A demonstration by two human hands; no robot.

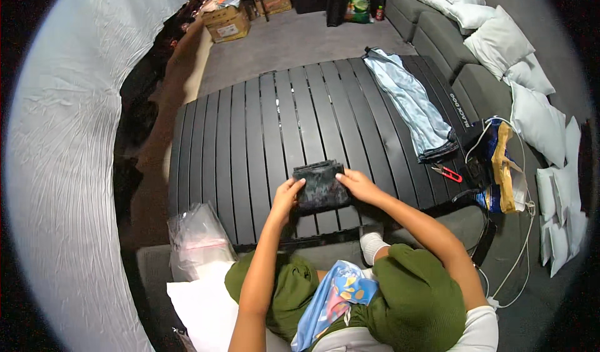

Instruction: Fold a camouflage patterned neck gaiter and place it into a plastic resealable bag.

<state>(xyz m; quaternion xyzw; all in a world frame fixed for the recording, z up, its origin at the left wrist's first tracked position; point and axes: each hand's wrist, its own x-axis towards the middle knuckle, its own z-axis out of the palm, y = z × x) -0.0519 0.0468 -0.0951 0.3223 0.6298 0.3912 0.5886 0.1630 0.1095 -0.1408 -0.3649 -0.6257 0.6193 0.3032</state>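
You are working at a wide black slatted counter (pixel 262 127), and the small folded dark mottled cloth (pixel 320 186) is lying on its near edge, right in front of you. Your left hand (pixel 286 196) is pinching the cloth's left edge, thumb on top; your right hand (pixel 357 184) is gripping the upper right corner, fingers curled over the fabric. Judging from this, you are squaring up a fold, so be keeping both edges flat on the slats and pulling evenly outward, since the gaps between slats could be catching a loose corner and skewing the stack.

Around you, a grey sofa (pixel 437 36) is running along the far right with white pillows (pixel 500 39) piled on it, and a white crinkled sheet (pixel 62 164) is filling the left side. On the counter's far right a long pale blue folded garment (pixel 409 99) is lying lengthwise, well apart from your hands. A clear plastic bag (pixel 197 236) is sitting by the near left corner. A cardboard box (pixel 228 22) is standing on the grey floor beyond. Small red-handled snips (pixel 447 172) are resting just below the pale garment, near the counter's right edge.
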